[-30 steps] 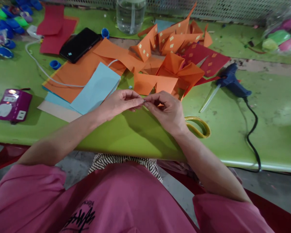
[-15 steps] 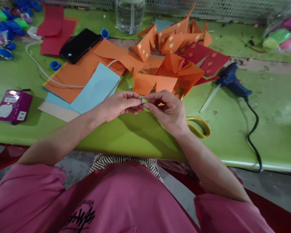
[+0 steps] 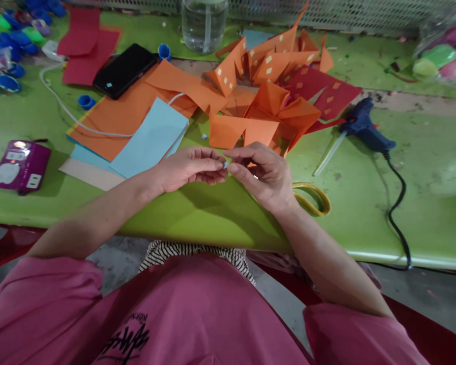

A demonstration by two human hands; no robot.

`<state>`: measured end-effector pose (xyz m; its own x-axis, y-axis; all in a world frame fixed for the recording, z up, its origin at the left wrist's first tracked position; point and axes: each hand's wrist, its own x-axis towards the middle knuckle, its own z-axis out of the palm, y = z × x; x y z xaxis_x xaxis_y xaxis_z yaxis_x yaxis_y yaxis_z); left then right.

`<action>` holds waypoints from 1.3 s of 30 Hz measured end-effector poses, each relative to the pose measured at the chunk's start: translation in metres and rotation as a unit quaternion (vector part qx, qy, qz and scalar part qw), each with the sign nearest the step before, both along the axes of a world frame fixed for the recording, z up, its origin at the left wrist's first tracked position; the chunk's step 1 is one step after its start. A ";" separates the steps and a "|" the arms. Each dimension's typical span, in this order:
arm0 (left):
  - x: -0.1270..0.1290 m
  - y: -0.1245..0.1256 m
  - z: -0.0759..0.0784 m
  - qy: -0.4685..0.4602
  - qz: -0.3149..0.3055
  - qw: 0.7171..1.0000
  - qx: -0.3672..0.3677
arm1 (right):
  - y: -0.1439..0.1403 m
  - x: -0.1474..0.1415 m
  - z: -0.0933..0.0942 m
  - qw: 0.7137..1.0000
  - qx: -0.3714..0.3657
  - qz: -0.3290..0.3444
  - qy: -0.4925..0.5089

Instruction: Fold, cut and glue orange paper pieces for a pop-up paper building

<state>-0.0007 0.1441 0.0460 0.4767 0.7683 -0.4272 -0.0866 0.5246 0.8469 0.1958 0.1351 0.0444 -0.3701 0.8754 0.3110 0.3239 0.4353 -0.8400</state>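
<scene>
Between the thumb and fingers of my left hand (image 3: 195, 165) is a tiny light blue piece of paper (image 3: 225, 165). Close on its right is my right hand (image 3: 264, 172), thumb and index fingertip parted around the piece's edge; whether they touch it is hard to see. A yellow loop handle (image 3: 314, 198) lies beside my right wrist, the rest of that tool hidden under the hand. Just beyond my fingers sits a cut orange sheet (image 3: 228, 133), with another small blue scrap (image 3: 204, 136) on the table. Light blue paper (image 3: 152, 137) lies behind my left hand.
Folded orange paper shapes with pale squares (image 3: 266, 58) stand at the back. A blue glue gun (image 3: 368, 126) with a black cord lies right. Around the left are a black phone (image 3: 125, 71), purple power adapter (image 3: 20, 166) and white cable (image 3: 68, 114). A clear bottle (image 3: 204, 25) stands behind.
My right thumb and index fingertip have parted slightly, and more of the blue piece shows at my left fingertips. Both hands have dropped a little toward me.
</scene>
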 end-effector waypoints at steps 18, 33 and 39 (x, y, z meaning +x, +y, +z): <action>-0.018 0.019 -0.021 0.592 -0.029 0.657 0.466 | -0.005 0.010 0.015 0.993 0.064 -0.062 -0.082; -0.064 0.016 0.033 0.612 0.053 0.674 0.409 | 0.012 0.125 0.030 0.947 0.045 -0.262 -0.181; -0.105 0.013 0.029 0.722 -0.014 0.652 0.232 | 0.041 0.184 0.024 0.881 -0.021 -0.348 -0.321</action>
